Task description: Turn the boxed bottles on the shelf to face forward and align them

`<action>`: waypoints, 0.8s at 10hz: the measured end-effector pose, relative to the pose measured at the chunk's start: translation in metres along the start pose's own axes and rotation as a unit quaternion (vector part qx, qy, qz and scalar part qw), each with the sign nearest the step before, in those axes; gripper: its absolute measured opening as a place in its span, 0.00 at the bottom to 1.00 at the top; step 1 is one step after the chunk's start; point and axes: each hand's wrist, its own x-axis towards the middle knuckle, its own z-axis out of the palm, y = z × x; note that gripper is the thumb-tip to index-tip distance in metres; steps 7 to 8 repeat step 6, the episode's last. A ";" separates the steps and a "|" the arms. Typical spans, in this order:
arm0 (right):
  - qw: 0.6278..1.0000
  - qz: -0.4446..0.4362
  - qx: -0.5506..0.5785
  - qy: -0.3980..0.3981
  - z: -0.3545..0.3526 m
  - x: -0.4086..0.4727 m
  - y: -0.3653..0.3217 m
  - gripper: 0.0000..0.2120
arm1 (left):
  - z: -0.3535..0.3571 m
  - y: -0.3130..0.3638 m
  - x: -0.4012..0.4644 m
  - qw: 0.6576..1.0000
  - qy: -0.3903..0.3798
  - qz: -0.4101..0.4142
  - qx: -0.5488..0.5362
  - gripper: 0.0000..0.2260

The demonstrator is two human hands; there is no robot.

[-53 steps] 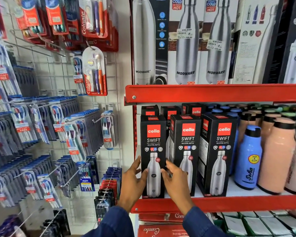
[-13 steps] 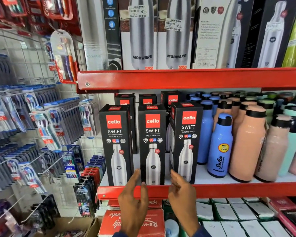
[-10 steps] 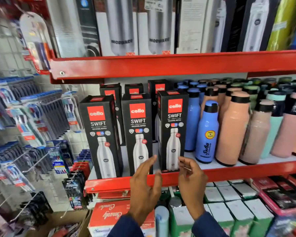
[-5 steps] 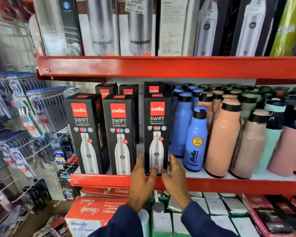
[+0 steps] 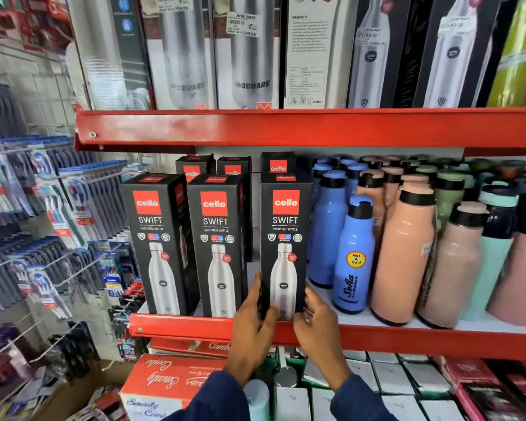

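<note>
Three black Cello Swift bottle boxes stand in a front row on the red shelf (image 5: 192,328), printed fronts towards me: a left box (image 5: 155,238), a middle box (image 5: 216,241) and a right box (image 5: 284,235). My left hand (image 5: 254,317) presses the right box's lower left edge. On its lower right edge lies my right hand (image 5: 315,320). So the right box is held between both hands at its base. More black boxes (image 5: 278,165) stand in a row behind.
Blue bottles (image 5: 353,259), peach bottles (image 5: 404,256) and mint ones crowd the shelf right of the boxes. The upper red shelf (image 5: 286,126) carries tall boxed steel bottles. Toothbrush packs (image 5: 52,214) hang on a grid at the left. Cartons (image 5: 164,381) lie below.
Both hands went from the left box to the right box and closed on its base. The right box now faces squarely forward. The camera view shifted right and closer.
</note>
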 end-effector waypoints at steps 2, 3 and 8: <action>1.000 -0.003 -0.009 0.014 0.005 -0.003 0.002 0.30 | -0.004 0.001 -0.002 1.000 -0.017 -0.006 -0.002 0.31; 1.000 0.004 -0.013 0.019 0.007 -0.003 0.003 0.30 | -0.005 0.003 -0.003 1.000 -0.020 -0.007 -0.014 0.30; 0.999 0.011 -0.016 0.047 0.009 -0.008 -0.001 0.27 | -0.004 -0.007 -0.006 0.999 -0.025 0.023 0.004 0.32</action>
